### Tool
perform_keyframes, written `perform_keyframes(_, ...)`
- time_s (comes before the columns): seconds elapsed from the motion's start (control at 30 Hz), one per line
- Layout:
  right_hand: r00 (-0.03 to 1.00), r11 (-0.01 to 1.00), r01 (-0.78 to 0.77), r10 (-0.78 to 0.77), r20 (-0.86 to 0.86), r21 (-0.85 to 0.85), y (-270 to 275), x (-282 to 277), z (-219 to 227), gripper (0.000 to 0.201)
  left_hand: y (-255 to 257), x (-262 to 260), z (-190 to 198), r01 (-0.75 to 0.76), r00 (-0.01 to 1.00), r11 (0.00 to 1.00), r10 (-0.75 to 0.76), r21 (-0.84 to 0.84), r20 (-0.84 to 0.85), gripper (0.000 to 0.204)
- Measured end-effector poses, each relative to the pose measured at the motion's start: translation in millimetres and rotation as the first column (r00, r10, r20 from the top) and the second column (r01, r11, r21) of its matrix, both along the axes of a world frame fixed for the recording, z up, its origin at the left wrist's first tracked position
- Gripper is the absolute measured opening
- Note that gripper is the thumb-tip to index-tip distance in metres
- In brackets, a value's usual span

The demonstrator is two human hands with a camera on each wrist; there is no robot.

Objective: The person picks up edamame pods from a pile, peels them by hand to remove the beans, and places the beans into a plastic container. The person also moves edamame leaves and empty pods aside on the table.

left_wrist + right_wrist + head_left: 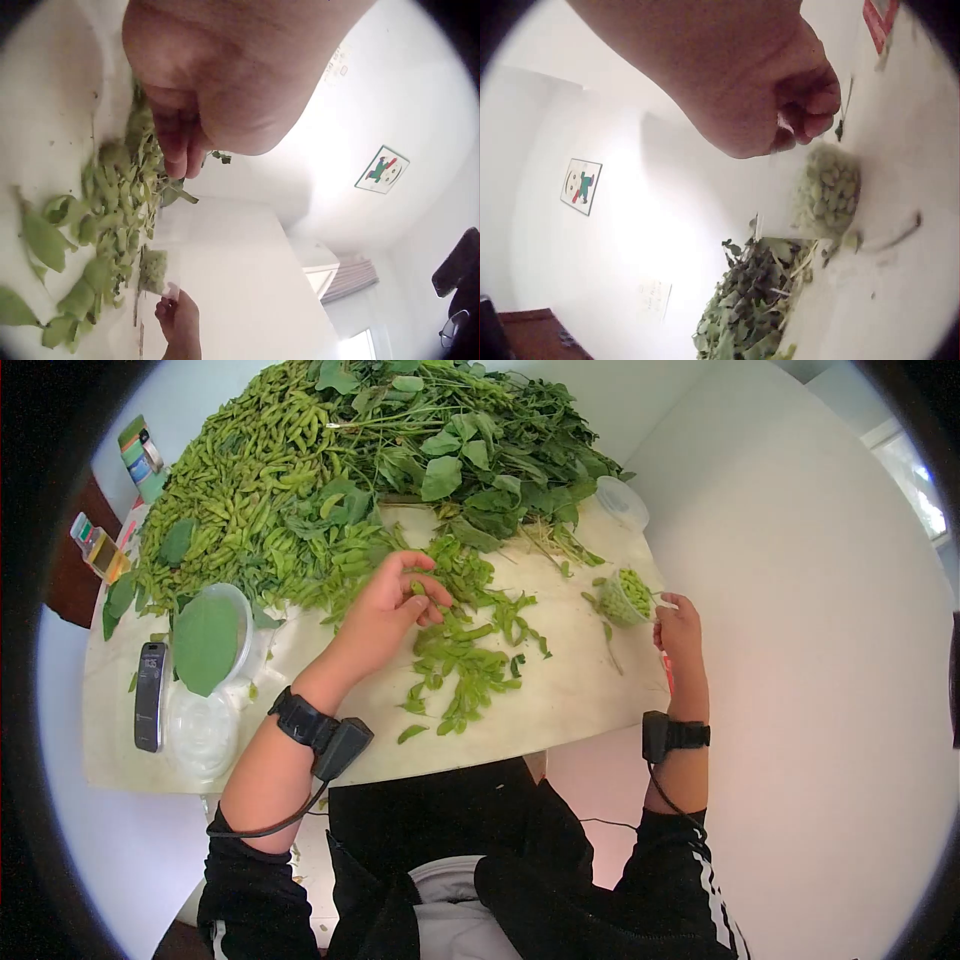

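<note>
My left hand [385,610] is above the table's middle, its fingers bent, with a green soybean pod [418,589] between thumb and fingers. Beneath and beside it lie scattered emptied-looking green pods [465,675]. On the right, a clear plastic container [628,600] stands on the table, partly filled with shelled green beans [829,191]. My right hand [680,628] has curled fingers and pinches the container's rim on the near right side. In the left wrist view the left palm [232,82] hides most of what its fingertips hold.
A large heap of soybean pods [250,480] and leafy stems [480,440] covers the table's back. At left are a phone [149,695], a tub under a leaf [207,640], a clear lid [204,735] and bottles. Another clear lid [622,503] lies back right beside the wall [780,610].
</note>
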State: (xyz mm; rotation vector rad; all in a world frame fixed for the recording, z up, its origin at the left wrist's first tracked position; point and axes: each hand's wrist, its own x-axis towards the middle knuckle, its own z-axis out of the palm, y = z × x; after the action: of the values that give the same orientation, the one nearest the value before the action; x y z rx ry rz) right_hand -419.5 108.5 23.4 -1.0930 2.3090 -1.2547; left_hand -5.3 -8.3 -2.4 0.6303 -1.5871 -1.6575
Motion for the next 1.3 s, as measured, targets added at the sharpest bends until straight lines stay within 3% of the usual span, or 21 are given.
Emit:
perform_keyframes(0.03,0.995,1.000,0.009,-0.009,0.098,-0.002,-8.1,14.0,1.9,0.036,0.1,0.4,0.4,-0.002,1.000,1.000,0.002,-0.005,0.006,0.029)
perform_keyframes(0.17,0.995,0.996,-0.070,0.073,0.060,-0.064,-39.5,40.1,-5.1,0.037,2.0,-0.3,0.2,0.032,0.999,0.997,-0.034,0.065,0.038,0.023)
perform_keyframes(0.23,0.974,0.993,-0.118,0.113,-0.194,-0.012,-50.7,57.1,-2.1,0.034,2.5,0.7,-2.1,0.050,0.997,0.995,-0.055,0.081,0.055,0.022)
perform_keyframes(0.27,0.975,0.993,-0.122,0.119,-0.186,-0.006,-50.9,66.6,2.2,0.034,1.6,0.8,-4.1,0.058,0.996,0.997,-0.062,0.059,0.060,0.024)
perform_keyframes(0.33,0.846,0.984,-0.078,-0.021,-0.532,-0.163,-52.9,94.5,24.0,0.029,-2.0,0.8,-5.1,0.061,0.995,0.998,-0.063,0.028,0.071,0.026)
perform_keyframes(0.37,0.850,0.982,-0.084,-0.018,-0.527,-0.169,-57.0,107.1,27.3,0.029,-3.1,1.2,-5.7,0.043,0.993,0.999,-0.046,0.029,0.105,0.030)
perform_keyframes(0.43,0.773,0.848,-0.503,0.355,-0.526,-0.167,-63.2,136.1,25.6,0.021,-1.7,1.9,-2.8,0.028,0.988,0.999,-0.031,0.028,0.152,0.034)
perform_keyframes(0.5,0.636,0.664,-0.748,0.708,-0.306,-0.020,-72.7,169.1,23.4,0.018,6.1,1.7,6.0,0.026,0.945,0.990,0.022,-0.139,0.327,0.047)
perform_keyframes(0.57,0.488,0.514,-0.850,0.851,-0.193,0.115,-79.3,198.2,31.2,0.014,9.1,-1.6,1.2,0.054,0.934,0.984,0.010,-0.169,0.356,0.051)
perform_keyframes(0.6,0.489,0.511,-0.852,0.854,-0.181,0.111,-82.3,205.0,23.1,0.014,10.7,-3.0,-1.2,0.079,0.929,0.975,0.004,-0.209,0.371,0.055)
perform_keyframes(0.67,0.361,0.365,-0.931,0.923,-0.137,0.006,-86.9,212.7,10.7,0.016,14.8,-6.3,-2.6,0.068,0.940,0.978,0.003,-0.195,0.342,0.057)
perform_keyframes(0.7,0.349,0.351,-0.936,0.932,-0.097,0.006,-86.8,212.0,4.8,0.016,15.3,-7.5,-1.4,0.055,0.952,0.980,0.005,-0.189,0.305,0.059)
perform_keyframes(0.73,0.343,0.344,-0.939,0.935,-0.088,-0.001,-87.1,209.4,-1.2,0.016,14.8,-6.9,2.7,0.049,0.950,0.982,0.010,-0.182,0.313,0.059)
perform_keyframes(0.8,0.463,0.451,-0.883,0.882,-0.082,-0.132,-86.9,204.7,-11.7,0.015,15.2,-4.3,13.3,0.131,0.906,0.982,-0.064,-0.134,0.418,0.056)
perform_keyframes(0.83,0.458,0.447,-0.885,0.886,-0.075,-0.135,-88.1,204.5,-14.9,0.015,15.7,-4.6,9.8,0.126,0.904,0.984,-0.061,-0.128,0.423,0.056)
perform_keyframes(0.9,0.470,0.464,-0.845,0.882,0.045,-0.265,-90.5,203.1,-17.8,0.012,15.0,-7.5,0.0,0.071,0.979,0.997,-0.073,0.019,0.189,0.051)
perform_keyframes(0.93,0.472,0.466,-0.843,0.880,0.047,-0.268,-90.1,203.5,-18.4,0.012,14.6,-8.4,-1.2,0.073,0.978,0.997,-0.076,0.020,0.193,0.051)
perform_keyframes(1.0,0.459,0.493,-0.820,0.870,0.179,-0.293,-87.7,207.0,-18.8,0.009,14.2,-8.6,-3.3,0.020,0.984,1.000,-0.023,0.015,0.176,0.044)
perform_keyframes(1.1,0.463,0.493,-0.819,0.870,0.169,-0.293,-86.0,207.0,-18.0,0.010,13.2,-6.3,-2.4,-0.014,0.968,0.998,0.028,-0.058,0.248,0.032)
perform_keyframes(1.23,0.458,0.568,-0.714,0.821,0.340,-0.410,-82.3,216.5,-18.3,0.012,16.1,-8.7,-6.3,-0.031,0.978,0.999,0.025,0.023,0.205,0.022)
perform_keyframes(1.3,0.381,0.542,-0.737,0.826,0.415,-0.404,-85.9,215.5,-22.1,0.012,15.5,-8.3,-7.5,-0.045,0.975,0.999,0.046,-0.011,0.217,0.017)
